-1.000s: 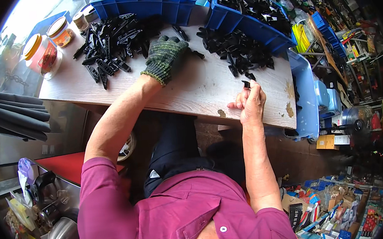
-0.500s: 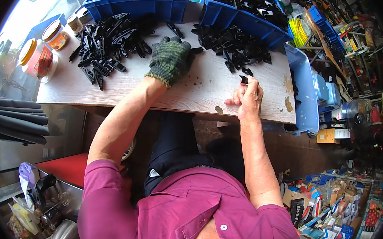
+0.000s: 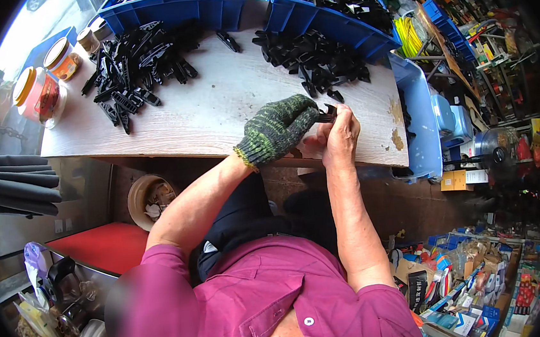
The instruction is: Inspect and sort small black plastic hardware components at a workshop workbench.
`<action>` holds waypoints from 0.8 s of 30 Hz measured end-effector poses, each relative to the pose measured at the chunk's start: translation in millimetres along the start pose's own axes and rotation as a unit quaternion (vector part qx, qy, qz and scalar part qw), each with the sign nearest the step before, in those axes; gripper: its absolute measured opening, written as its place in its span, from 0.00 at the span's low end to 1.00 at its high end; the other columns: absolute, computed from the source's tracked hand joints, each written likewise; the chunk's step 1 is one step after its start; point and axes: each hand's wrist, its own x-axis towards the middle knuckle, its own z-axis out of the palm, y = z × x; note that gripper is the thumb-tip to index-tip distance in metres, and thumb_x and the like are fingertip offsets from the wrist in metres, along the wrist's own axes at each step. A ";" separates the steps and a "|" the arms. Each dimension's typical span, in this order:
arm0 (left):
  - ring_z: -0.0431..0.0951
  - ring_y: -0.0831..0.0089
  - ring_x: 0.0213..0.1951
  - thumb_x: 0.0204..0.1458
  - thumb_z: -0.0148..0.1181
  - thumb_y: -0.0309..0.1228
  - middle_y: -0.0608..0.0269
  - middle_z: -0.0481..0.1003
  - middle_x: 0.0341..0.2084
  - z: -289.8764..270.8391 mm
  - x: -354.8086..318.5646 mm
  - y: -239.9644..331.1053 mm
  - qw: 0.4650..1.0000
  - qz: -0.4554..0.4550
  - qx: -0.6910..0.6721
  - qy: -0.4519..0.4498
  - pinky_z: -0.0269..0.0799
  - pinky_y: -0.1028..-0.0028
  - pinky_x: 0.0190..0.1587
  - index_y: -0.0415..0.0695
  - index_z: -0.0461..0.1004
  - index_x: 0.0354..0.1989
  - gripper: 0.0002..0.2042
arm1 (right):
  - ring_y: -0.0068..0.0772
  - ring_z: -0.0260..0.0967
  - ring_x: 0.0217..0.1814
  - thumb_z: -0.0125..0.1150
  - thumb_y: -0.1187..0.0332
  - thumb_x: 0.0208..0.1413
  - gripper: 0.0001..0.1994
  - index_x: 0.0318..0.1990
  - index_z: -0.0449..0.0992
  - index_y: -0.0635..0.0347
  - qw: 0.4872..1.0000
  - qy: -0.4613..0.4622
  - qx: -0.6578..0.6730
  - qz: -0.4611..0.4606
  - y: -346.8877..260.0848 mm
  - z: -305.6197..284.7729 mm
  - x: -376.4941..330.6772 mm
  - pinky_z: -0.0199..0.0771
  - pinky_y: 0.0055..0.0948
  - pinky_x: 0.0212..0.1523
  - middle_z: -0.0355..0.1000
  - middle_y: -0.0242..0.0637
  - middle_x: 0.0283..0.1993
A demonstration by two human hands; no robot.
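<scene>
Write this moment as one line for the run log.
left hand: gloved, on small black plastic part | right hand: bare, holding same part | place: above wooden table edge

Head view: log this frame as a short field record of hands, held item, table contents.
left hand: in a green knit glove, meeting the other hand at the table's near edge
right hand: bare
held item: small black plastic part pinched between both hands
table: pale wood
loose parts: left pile, right pile
bins: two blue bins along the far edge
jars: far left
</scene>
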 end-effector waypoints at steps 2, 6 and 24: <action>0.79 0.51 0.44 0.63 0.54 0.38 0.48 0.79 0.41 5.8 1.2 -3.6 1.000 0.003 0.006 0.010 0.73 0.62 0.47 0.41 0.78 0.48 0.14 | 0.20 0.54 0.12 0.46 0.54 0.64 0.17 0.27 0.68 0.54 1.000 0.019 -0.005 -0.013 2.9 -1.5 1.4 0.51 0.24 0.13 0.56 0.26 0.15; 0.78 0.51 0.47 0.63 0.54 0.33 0.48 0.77 0.45 11.8 3.0 -24.8 0.979 0.132 0.149 0.042 0.74 0.62 0.48 0.40 0.77 0.49 0.12 | 0.23 0.54 0.12 0.49 0.57 0.63 0.15 0.27 0.68 0.53 0.999 0.021 -0.015 -0.033 10.7 -5.6 6.8 0.51 0.24 0.14 0.58 0.26 0.17; 0.76 0.49 0.45 0.56 0.56 0.35 0.50 0.77 0.42 -59.2 65.0 -19.1 0.909 0.024 0.390 0.143 0.74 0.56 0.46 0.44 0.77 0.47 0.13 | 0.29 0.52 0.10 0.48 0.54 0.63 0.21 0.20 0.57 0.51 0.995 0.081 0.028 0.058 -14.4 -31.8 16.1 0.78 0.57 0.23 0.45 0.27 0.11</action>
